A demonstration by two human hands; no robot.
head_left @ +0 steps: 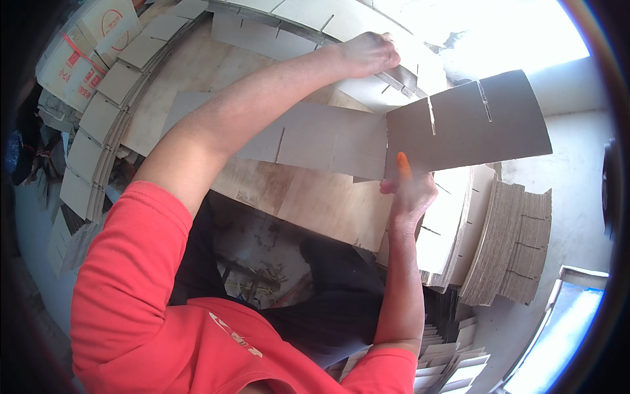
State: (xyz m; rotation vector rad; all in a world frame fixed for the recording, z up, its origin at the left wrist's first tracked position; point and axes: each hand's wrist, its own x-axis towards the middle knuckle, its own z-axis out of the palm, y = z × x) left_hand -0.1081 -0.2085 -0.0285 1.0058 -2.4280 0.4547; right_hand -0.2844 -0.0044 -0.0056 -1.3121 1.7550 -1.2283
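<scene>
My right hand (413, 194) comes up from below and pinches the lower left corner of a grey slotted cardboard sheet (466, 125). An orange finger cover is on one of its digits, pressed against the cardboard. The sheet stands tilted up to the right, with two slits from its upper edge. Its left edge meets a long pale slotted strip (315, 134) across the board; I cannot tell whether they are joined. My left hand (374, 55) reaches over this strip, fingers curled, by the far row of slotted cardboard (302, 16). What those fingers hold, if anything, is hidden.
A wooden board (295, 197) lies before me. Stacked cardboard pieces (92, 154) line its left side. More brown stacks (508, 243) stand at the right, with loose pieces (453, 358) below. A white carton (92, 52) sits far left. Bright light floods the upper right.
</scene>
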